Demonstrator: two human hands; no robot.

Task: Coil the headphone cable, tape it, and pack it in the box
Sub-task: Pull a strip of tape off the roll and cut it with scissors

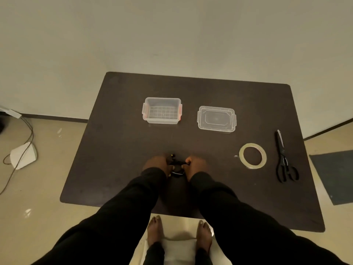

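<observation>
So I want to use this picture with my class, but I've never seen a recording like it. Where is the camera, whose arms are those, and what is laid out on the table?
The camera sits on a person's head, looking down at their own arms. On the dark table lie an open clear box, its lid, a tape roll and scissors. The left hand and right hand together hold the dark headphone cable between them.
</observation>
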